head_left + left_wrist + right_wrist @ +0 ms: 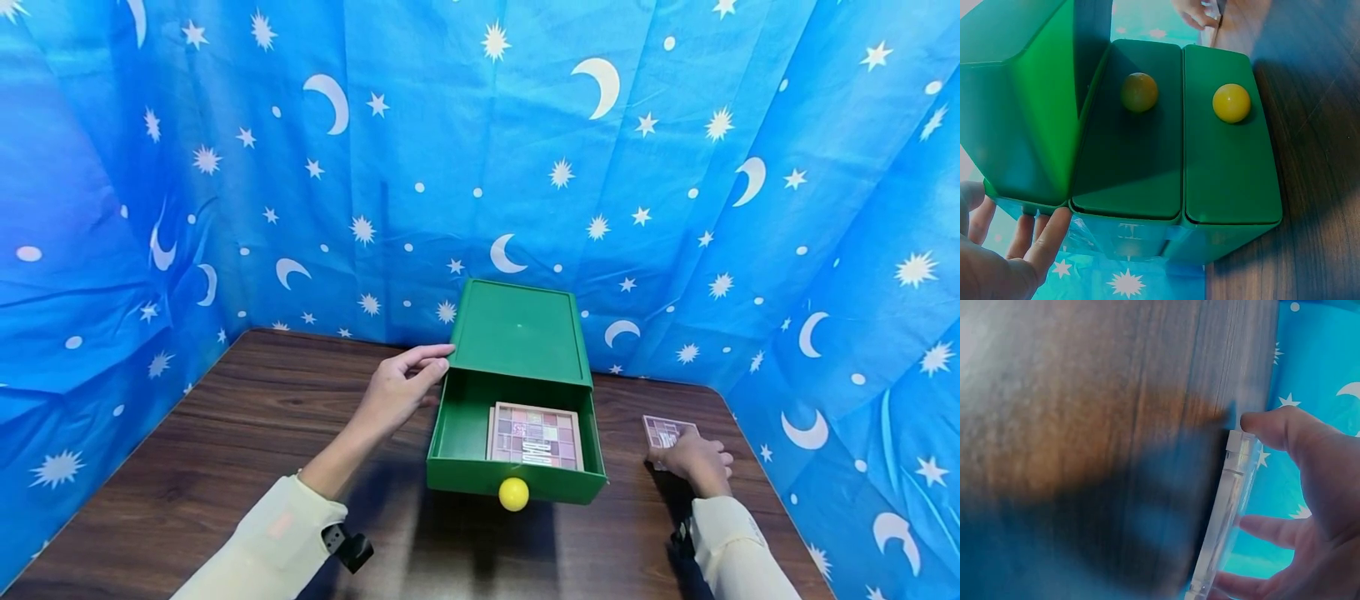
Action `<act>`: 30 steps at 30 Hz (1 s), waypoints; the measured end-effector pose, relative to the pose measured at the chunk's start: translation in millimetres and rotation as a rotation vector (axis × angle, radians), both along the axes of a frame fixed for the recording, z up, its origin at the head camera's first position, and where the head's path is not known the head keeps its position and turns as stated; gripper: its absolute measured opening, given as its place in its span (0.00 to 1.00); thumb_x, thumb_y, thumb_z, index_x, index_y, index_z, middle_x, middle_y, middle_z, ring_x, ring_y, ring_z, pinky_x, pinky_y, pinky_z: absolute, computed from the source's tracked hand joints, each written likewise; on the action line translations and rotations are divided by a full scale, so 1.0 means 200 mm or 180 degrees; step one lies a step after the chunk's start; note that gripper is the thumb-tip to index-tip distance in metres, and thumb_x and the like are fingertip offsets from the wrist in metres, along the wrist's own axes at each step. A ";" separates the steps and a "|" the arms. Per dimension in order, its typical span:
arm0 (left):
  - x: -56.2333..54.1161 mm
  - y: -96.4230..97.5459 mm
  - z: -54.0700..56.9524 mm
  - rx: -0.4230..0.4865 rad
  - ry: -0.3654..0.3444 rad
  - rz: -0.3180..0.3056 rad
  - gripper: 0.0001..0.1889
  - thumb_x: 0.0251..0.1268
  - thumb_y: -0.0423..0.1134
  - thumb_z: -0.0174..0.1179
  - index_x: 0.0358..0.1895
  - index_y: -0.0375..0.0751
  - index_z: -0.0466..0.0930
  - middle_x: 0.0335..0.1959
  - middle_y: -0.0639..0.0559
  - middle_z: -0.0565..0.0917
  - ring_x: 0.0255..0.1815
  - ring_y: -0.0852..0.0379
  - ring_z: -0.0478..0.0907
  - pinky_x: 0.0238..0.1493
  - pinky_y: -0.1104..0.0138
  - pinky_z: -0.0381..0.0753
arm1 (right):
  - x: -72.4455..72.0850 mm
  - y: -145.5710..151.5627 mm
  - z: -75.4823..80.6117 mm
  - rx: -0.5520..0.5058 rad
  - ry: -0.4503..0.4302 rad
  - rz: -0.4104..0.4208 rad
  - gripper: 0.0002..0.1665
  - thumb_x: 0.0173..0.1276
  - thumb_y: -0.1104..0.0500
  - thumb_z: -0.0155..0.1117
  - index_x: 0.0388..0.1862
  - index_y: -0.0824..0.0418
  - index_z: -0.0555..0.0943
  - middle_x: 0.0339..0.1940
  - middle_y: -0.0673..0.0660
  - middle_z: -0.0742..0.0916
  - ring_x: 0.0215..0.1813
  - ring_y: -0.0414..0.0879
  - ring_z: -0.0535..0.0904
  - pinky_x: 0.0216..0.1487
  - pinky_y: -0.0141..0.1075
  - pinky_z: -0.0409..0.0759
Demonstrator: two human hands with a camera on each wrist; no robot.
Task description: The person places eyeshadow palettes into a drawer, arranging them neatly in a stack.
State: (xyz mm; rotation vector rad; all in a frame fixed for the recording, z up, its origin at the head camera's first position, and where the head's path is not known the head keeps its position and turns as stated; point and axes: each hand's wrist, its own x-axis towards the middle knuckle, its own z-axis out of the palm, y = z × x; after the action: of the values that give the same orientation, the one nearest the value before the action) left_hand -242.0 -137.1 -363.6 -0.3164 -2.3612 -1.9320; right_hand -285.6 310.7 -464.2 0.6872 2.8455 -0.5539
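A green drawer cabinet has its top drawer pulled out. Eyeshadow palettes with a grid of pinkish and brown pans lie inside, apparently stacked. My left hand touches the cabinet's left side near the top edge; in the left wrist view its fingers lie against that side. Off to the right, my right hand is over another eyeshadow palette and partly covers it. In the right wrist view, thumb and fingers spread along this palette's clear-lidded edge; how firmly they touch is unclear.
Below the open drawer are two shut drawers with yellow round knobs. The open drawer's yellow knob juts toward me. A dark wooden table carries everything, and blue curtains with moons and stars surround it.
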 end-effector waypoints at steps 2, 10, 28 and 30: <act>0.00 0.00 0.00 0.0014 -0.0004 -0.0001 0.19 0.77 0.46 0.58 0.66 0.50 0.81 0.58 0.40 0.84 0.54 0.48 0.83 0.44 0.61 0.91 | 0.01 0.01 0.01 0.0006 0.0011 0.0029 0.55 0.59 0.41 0.73 0.72 0.71 0.59 0.45 0.79 0.67 0.51 0.73 0.62 0.55 0.63 0.71; 0.00 0.00 0.01 0.0029 -0.0013 0.0013 0.19 0.77 0.47 0.58 0.65 0.50 0.81 0.57 0.40 0.84 0.52 0.52 0.83 0.44 0.61 0.91 | 0.05 0.05 0.07 0.0092 0.0150 0.0415 0.54 0.61 0.40 0.71 0.73 0.71 0.61 0.45 0.79 0.70 0.48 0.71 0.63 0.51 0.62 0.67; 0.00 0.00 0.00 0.0040 -0.0034 0.0011 0.19 0.76 0.47 0.59 0.65 0.50 0.81 0.58 0.41 0.84 0.51 0.52 0.83 0.44 0.62 0.91 | 0.19 -0.15 0.45 0.0250 0.0721 0.1214 0.52 0.57 0.42 0.73 0.72 0.69 0.67 0.52 0.79 0.76 0.50 0.72 0.67 0.45 0.62 0.73; 0.00 0.00 0.00 0.0032 -0.0026 0.0011 0.19 0.77 0.47 0.59 0.65 0.50 0.81 0.58 0.41 0.84 0.51 0.52 0.83 0.43 0.62 0.91 | 0.22 -0.18 0.50 0.0269 0.0839 0.1330 0.50 0.56 0.43 0.73 0.70 0.68 0.69 0.52 0.78 0.77 0.50 0.72 0.68 0.42 0.60 0.74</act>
State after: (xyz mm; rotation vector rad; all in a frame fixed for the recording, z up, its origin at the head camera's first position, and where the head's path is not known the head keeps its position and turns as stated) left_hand -242.0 -136.9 -363.2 -0.3039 -2.3548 -1.9466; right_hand -242.4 275.0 -363.7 0.0161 3.1379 -0.4859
